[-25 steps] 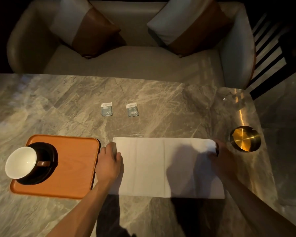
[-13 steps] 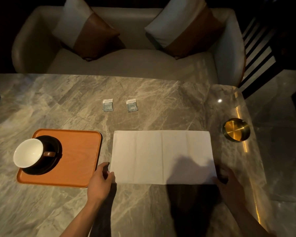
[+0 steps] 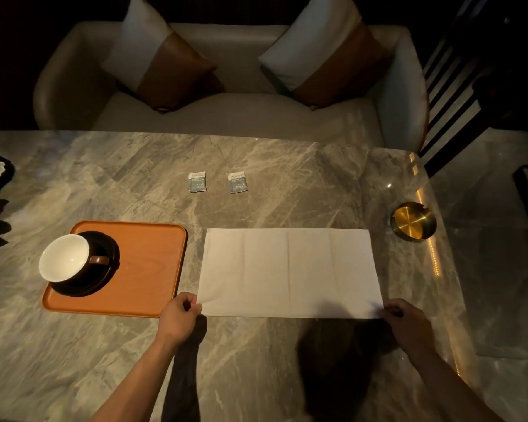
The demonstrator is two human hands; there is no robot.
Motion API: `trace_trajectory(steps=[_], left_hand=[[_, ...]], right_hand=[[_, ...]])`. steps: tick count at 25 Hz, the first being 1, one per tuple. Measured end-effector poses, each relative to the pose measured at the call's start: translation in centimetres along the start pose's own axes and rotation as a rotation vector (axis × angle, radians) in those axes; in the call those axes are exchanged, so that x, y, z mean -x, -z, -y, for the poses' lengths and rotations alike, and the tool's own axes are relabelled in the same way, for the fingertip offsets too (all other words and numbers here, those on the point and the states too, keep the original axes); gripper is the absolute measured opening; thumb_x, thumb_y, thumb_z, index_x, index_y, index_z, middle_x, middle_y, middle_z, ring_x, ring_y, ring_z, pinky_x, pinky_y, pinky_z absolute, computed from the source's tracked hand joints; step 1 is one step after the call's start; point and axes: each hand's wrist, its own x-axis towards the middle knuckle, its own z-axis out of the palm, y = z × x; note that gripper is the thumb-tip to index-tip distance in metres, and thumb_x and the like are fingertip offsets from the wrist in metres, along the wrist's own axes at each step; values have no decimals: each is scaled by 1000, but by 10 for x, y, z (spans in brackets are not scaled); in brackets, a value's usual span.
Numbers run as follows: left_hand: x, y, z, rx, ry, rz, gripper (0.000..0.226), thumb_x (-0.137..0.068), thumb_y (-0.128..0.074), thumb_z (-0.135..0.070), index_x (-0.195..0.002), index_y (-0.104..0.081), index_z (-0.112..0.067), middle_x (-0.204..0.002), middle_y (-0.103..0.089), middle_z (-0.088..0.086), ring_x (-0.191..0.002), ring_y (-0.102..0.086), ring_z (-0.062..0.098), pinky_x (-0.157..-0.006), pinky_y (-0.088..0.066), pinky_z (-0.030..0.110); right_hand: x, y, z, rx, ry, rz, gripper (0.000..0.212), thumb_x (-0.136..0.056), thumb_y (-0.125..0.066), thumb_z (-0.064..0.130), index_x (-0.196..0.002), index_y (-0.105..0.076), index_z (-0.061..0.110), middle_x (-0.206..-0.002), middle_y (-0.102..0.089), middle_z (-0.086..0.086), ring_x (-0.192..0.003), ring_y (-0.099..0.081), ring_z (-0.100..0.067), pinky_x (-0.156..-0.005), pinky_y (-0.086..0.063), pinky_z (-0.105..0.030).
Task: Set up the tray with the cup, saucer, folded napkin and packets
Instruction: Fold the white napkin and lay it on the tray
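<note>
Both hands now sit at the napkin's [image 3: 288, 272] near corners, where a second ago they were at its far corners; the sheet itself lies as it did. It is a white rectangle spread flat on the marble tabletop [image 3: 287, 166], long side running left to right, with faint vertical crease lines dividing it into panels. Just left of it sits the orange tray [image 3: 147, 269], their edges close but apart. On the tray's left part stands a dark saucer [image 3: 104, 281] carrying a cup [image 3: 64, 257], white inside, with a brown handle pointing right. Two small grey-blue packets [image 3: 197, 181] [image 3: 238, 182] lie side by side on the tabletop beyond the napkin, off the tray. A brass ashtray [image 3: 413, 220] stands near the tabletop's right edge.

The left hand [image 3: 179, 319] pinches the napkin's near left corner between thumb and fingers. The right hand [image 3: 409, 325], in shadow, has its fingertips at the near right corner; whether they grip it cannot be told. Both forearms reach in from below.
</note>
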Motion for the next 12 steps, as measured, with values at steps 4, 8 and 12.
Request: trace_trajectory(steps=[4,8,12], left_hand=[[-1,4,3,-130,-33,50,17,-90,-64,-6,-76,-58,-15,-75,-66,0,-70,-58,15,-58,-42,27],[-3,4,1,-235,-29,53,15,-89,-63,-11,-80,-55,-21,-76,-65,-2,-70,-59,16,-60,-46,31],[-2,-1,3,-322,-43,8,10,-90,-60,-15,-90,-53,-21,-81,-64,-1,-73,-62,19,-70,-56,37]], right_hand=[[2,1,-4,37,55,44,7,-84,-76,16,-86,-70,18,-82,-70,-4,-80,-63,-27,-71,-43,-32],[5,2,-1,53,56,63,19,-83,-78,24,-91,-62,27,-83,-67,4,-74,-60,-17,-61,-42,-27],[9,0,2,95,84,47,33,-85,-75,33,-111,-57,25,-79,-58,15,-68,-53,-9,-63,-40,-28]])
